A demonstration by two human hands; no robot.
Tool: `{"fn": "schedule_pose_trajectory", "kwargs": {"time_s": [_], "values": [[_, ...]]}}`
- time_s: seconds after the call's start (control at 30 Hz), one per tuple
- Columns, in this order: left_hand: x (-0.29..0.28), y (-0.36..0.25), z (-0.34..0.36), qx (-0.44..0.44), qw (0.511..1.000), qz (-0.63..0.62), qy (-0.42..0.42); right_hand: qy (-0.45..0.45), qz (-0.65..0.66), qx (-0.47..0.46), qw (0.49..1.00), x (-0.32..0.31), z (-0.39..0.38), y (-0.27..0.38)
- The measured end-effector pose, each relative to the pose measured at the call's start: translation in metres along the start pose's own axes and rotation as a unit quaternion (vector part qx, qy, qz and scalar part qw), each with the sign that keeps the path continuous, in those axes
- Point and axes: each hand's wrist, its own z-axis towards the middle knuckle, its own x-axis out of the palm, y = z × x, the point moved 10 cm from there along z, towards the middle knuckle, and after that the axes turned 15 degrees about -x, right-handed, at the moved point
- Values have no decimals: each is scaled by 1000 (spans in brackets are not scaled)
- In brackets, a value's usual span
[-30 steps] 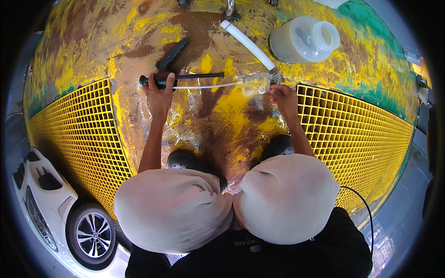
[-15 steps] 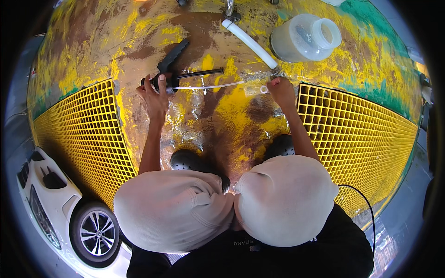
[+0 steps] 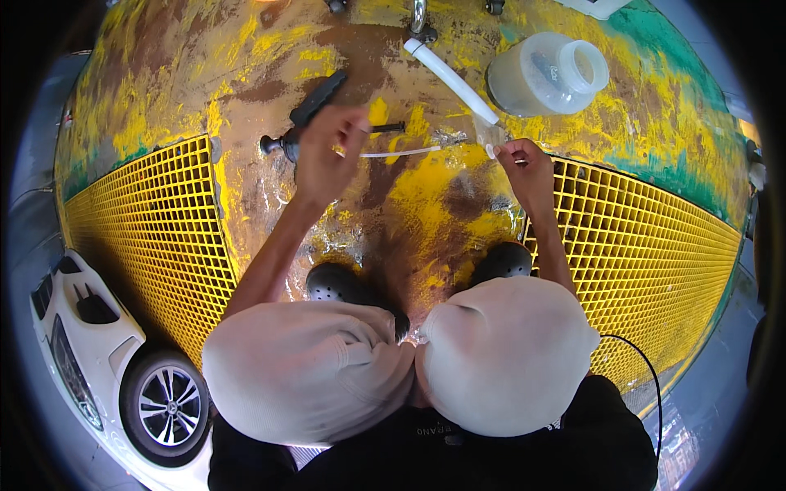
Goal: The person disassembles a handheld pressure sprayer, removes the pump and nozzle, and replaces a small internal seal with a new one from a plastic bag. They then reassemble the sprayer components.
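On the paint-stained floor lies a black pump sprayer head (image 3: pixel 282 146) with a ridged handle (image 3: pixel 319 98). A black rod (image 3: pixel 391 128) and a thin white tube (image 3: pixel 401 153) stretch rightward from it. My left hand (image 3: pixel 327 159) is over the sprayer head and hides its middle. Motion smears its fingers, so I cannot tell whether they hold anything. Pinched in the fingertips of my right hand (image 3: pixel 528 168) is a small clear plastic tube (image 3: pixel 489 135) with a white ring. A thick white pipe (image 3: pixel 450 79) lies just beyond that hand.
A translucent wide-mouthed plastic jar (image 3: pixel 536 78) lies tipped at the far right. Yellow floor gratings flank me, left (image 3: pixel 155 204) and right (image 3: pixel 639 221). Metal legs or casters (image 3: pixel 419 20) stand at the far edge. A white car (image 3: pixel 98 344) is at the lower left.
My left hand has let go of the sprayer head and moved right across it. My right hand has lifted the clear tube off the floor and shifted slightly right.
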Motion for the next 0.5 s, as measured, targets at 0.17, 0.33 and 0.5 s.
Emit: {"fn": "schedule_pose_trajectory", "kwargs": {"time_s": [0.17, 0.33, 0.5], "values": [[43, -32, 4, 60, 960, 163, 217, -25, 96, 5, 995, 12, 0, -12], [28, -30, 55, -38, 964, 153, 214, -60, 170, 40, 983, 27, 5, -29], [66, -31, 53, 18, 924, 247, 292, -90, 167, 11, 982, 30, 10, -28]]}}
